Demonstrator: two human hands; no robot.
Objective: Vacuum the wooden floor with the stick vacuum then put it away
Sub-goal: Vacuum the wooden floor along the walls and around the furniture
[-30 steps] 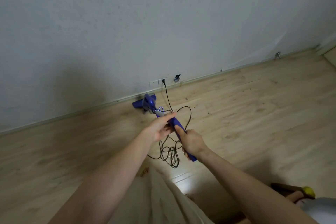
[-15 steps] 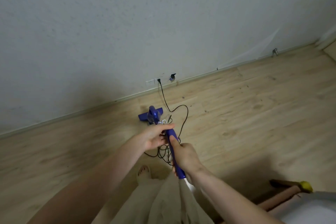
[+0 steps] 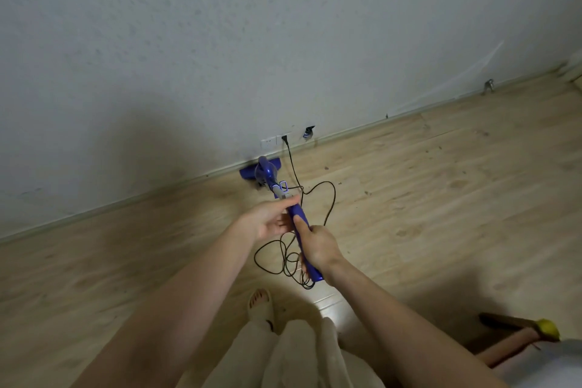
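A blue stick vacuum [image 3: 267,175] stands on the wooden floor [image 3: 425,198], its head pushed up against the skirting of the white wall. My right hand [image 3: 316,249] grips the blue handle near its rear end. My left hand [image 3: 271,220] holds the handle further up, thumb on top near the grey switch. The black power cord [image 3: 327,205] runs from a wall socket [image 3: 285,138] down to the floor and lies in loose loops under my hands.
A white wall [image 3: 283,41] closes off the far side. A person's foot in a yellow-tipped shoe [image 3: 548,329] is at the lower right. My own foot in a pale slipper [image 3: 261,305] stands below the cord loops.
The vacuum head went back from the wall, then forward again until it reached the skirting. Both hands kept their hold on the handle.
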